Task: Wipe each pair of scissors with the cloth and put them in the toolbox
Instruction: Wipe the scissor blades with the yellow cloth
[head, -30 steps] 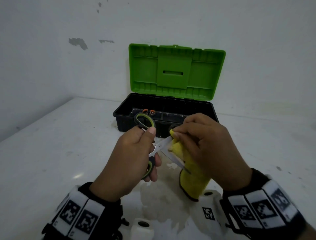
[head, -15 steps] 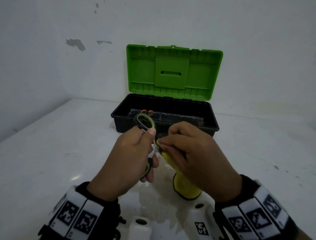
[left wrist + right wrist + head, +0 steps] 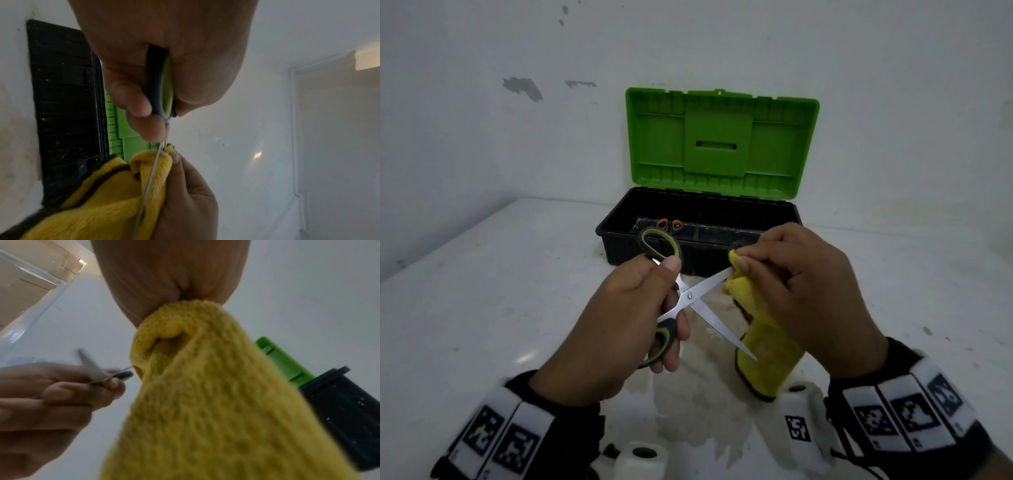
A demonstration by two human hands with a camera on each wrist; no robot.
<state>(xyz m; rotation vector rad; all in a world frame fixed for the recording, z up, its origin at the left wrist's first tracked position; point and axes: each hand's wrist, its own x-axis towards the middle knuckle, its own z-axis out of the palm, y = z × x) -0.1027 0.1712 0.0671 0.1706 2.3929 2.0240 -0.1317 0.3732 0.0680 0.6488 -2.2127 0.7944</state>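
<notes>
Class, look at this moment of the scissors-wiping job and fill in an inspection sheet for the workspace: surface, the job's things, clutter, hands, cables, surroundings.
Surface: white table, stained patch near the person.
Job's things: green-handled scissors, blades open; yellow cloth pinched round one blade tip; toolbox open, green lid upright; orange-handled scissors inside.
Clutter: nothing seen.
Hands: left hand grips the scissors' handles; right hand holds the cloth.
Cables: nothing seen.
Surroundings: white wall, paint chipped.
</notes>
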